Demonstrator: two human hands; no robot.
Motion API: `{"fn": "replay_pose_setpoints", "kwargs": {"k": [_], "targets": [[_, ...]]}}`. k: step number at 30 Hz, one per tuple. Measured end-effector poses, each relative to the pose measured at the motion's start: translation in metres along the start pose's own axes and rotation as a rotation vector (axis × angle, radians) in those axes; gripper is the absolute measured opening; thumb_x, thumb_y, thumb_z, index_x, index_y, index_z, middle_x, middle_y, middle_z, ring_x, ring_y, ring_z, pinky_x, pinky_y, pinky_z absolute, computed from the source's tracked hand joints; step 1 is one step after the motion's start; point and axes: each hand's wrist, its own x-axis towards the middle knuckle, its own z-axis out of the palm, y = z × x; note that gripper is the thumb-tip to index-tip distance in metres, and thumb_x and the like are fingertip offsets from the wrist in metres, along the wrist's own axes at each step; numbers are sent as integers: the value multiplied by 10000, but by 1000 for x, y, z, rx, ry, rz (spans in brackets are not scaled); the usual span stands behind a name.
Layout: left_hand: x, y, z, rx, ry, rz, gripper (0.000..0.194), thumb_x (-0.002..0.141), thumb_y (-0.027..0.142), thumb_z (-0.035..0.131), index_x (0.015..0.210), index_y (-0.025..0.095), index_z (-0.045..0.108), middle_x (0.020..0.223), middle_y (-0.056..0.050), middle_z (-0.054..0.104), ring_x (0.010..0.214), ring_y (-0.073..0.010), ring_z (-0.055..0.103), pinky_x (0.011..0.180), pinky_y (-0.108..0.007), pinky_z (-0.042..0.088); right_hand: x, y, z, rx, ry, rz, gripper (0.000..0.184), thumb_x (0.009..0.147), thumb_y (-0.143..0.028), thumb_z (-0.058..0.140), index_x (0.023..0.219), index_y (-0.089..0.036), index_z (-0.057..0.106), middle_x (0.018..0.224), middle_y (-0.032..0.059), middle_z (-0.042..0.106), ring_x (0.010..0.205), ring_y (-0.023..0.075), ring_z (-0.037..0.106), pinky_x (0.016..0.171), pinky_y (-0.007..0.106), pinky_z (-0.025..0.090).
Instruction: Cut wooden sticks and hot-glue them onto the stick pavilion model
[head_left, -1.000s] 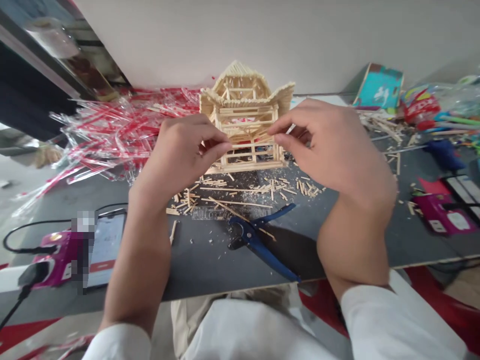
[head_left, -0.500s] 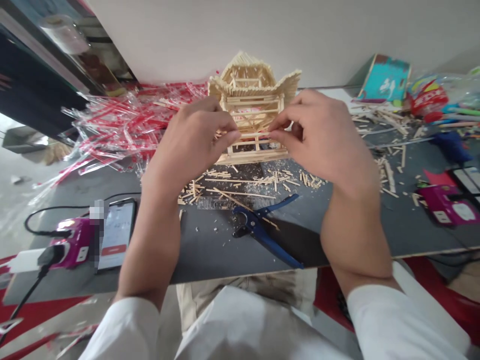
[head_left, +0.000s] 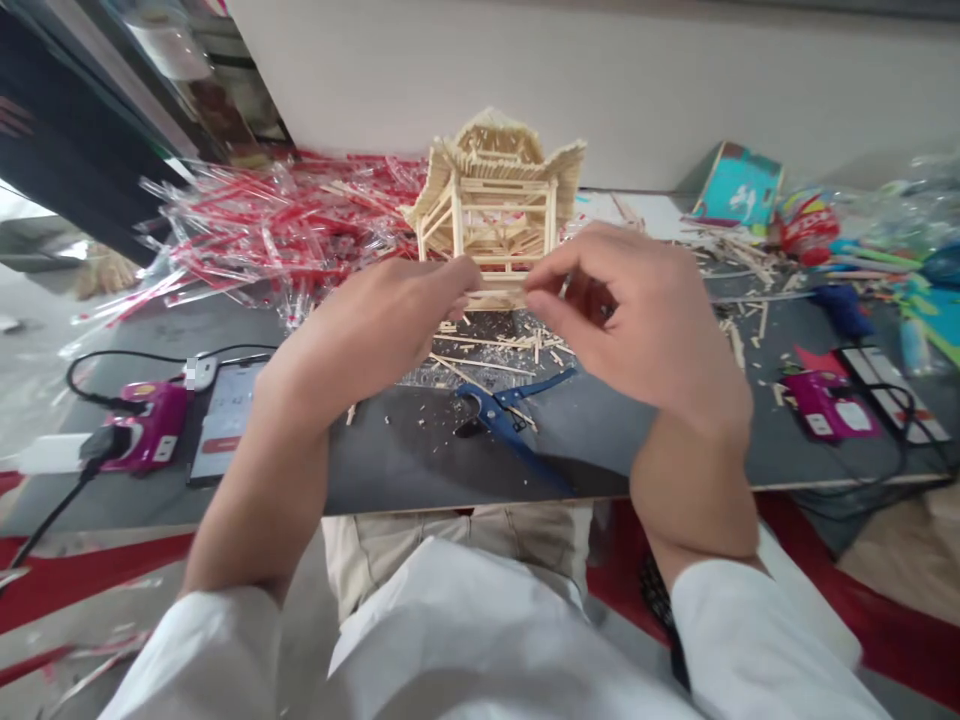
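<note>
A small pavilion model (head_left: 504,187) made of pale wooden sticks stands upright towards the far side of a dark counter (head_left: 382,470), just beyond two bare hands. It has an open frame of posts and crossbars under a wide, flaring roof of sticks laid side by side, with a smaller peaked tier above. The frame looks light and probably delicate; parts of its lower near side are hidden by the hands.

The left hand (head_left: 375,310) and right hand (head_left: 637,310) face each other in front of the lower rails, fingers curled, each thumb brought close to the forefinger. A thin pale strip shows between them — whether it is a loose stick in their grip or a rail behind, I cannot tell. The work appears to be fine handling of a stick at the model's near side; the next move seems to call for a light, level touch that does not knock the posts.

Nearer on the counter lie stick offcuts (head_left: 536,345), a clear ruler (head_left: 424,375) and a blue-handled cutter (head_left: 504,424). At left are a heap of red-and-clear plastic wrappers (head_left: 247,225) and a phone (head_left: 229,420) — beside a purple power strip (head_left: 154,430).
</note>
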Motion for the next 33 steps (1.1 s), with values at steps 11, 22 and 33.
{"fn": "replay_pose_setpoints", "kwargs": {"k": [11, 22, 33], "targets": [[-35, -49, 121, 43, -82, -314, 333, 1112, 337, 286, 1252, 158, 529, 875, -94, 738, 709, -228, 693, 640, -313, 419, -30, 95, 102, 71, -523, 237, 142, 976, -201, 650, 1006, -166, 785, 903, 67, 786, 764, 178, 679, 749, 298, 453], [-42, -74, 134, -47, 127, -403, 415, 1130, 413, 316, 1340, 201, 605, 1181, -115, 791, 955, -241, 739, 768, -323, 466, -37, 125, 79, -146, -412, 337, 125, 959, -244, 697, 982, -173, 798, 843, 78, 790, 794, 230, 721, 749, 336, 471], [-45, -76, 113, -64, 64, -222, 398, 1079, 497, 512, 977, 201, 758, 840, -41, 685, 804, -199, 667, 757, -309, 461, -33, 80, 85, 90, -594, 144, 380, 947, -545, 713, 1089, -192, 716, 1079, 95, 744, 926, 243, 672, 805, 350, 466]]}}
